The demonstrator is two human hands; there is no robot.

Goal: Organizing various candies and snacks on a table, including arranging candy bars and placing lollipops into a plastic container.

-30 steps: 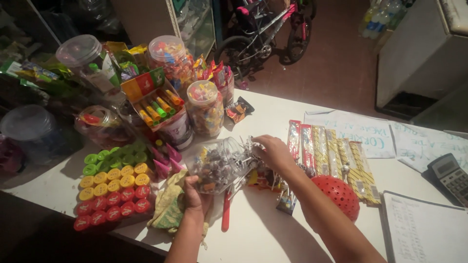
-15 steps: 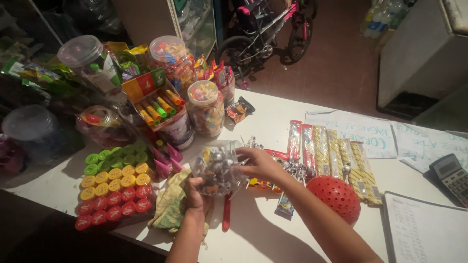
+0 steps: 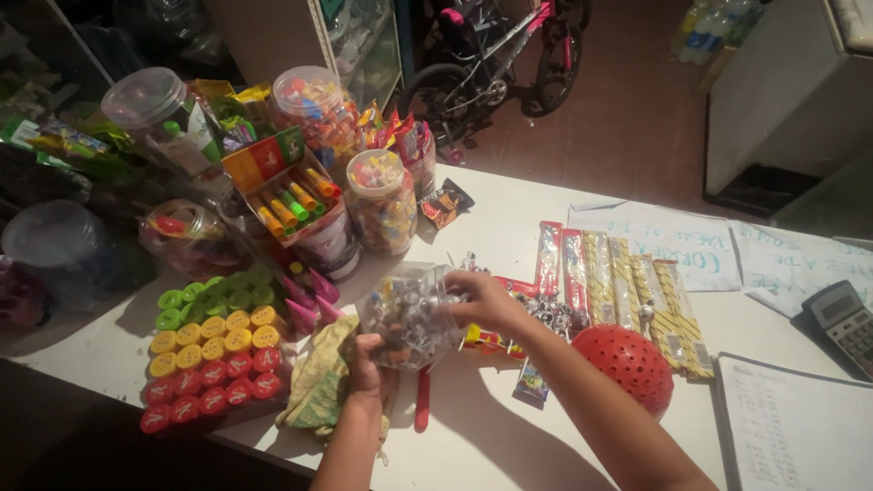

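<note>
The left hand (image 3: pixel 368 364) cupped the clear, round plastic jar (image 3: pixel 409 314) of small wrapped sweets from below — fingers closed on it — above the near white counter (image 3: pixel 509 436), while the right hand (image 3: pixel 482 298) gripped its rim.

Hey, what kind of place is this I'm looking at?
Probably a small sweet shop counter. Clear candy jars and a tray of coloured round sweets crowd the white counter, with a calculator and a ruled ledger alongside.
</note>
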